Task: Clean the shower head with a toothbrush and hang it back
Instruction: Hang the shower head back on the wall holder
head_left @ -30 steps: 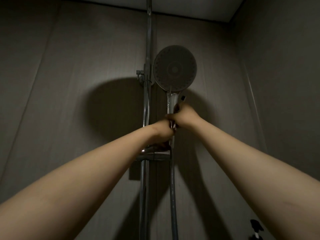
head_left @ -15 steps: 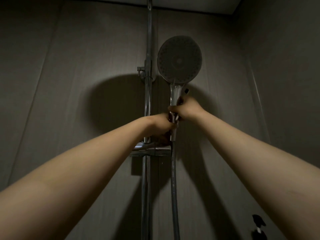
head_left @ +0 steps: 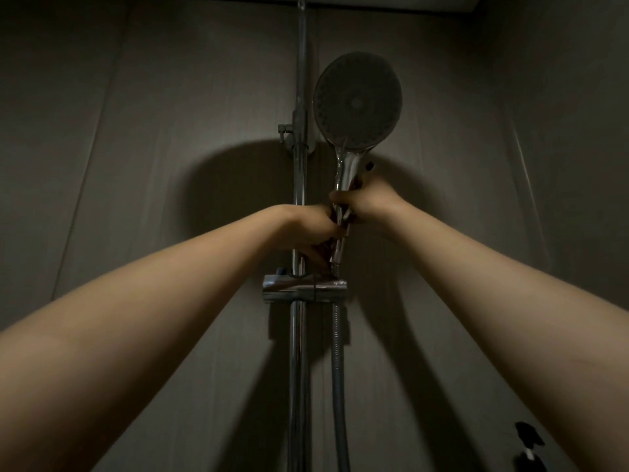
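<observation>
1. The shower head (head_left: 357,102) stands upright just right of the rail (head_left: 300,63), round face toward us, handle pointing down.
2. The right hand (head_left: 369,202) grips the handle high up, nearest the round face.
3. The left hand (head_left: 308,233) grips lower, beside the rail, where the hose (head_left: 338,369) joins.
4. A clip (head_left: 287,129) on the rail sits up and left of both hands; I think the head must go there.

A dimly lit home shower stall: grey panelled walls (head_left: 170,165) meet in a corner behind a chrome riser rail (head_left: 299,352), handheld shower head (head_left: 357,103) and flexible hose (head_left: 338,386)
</observation>
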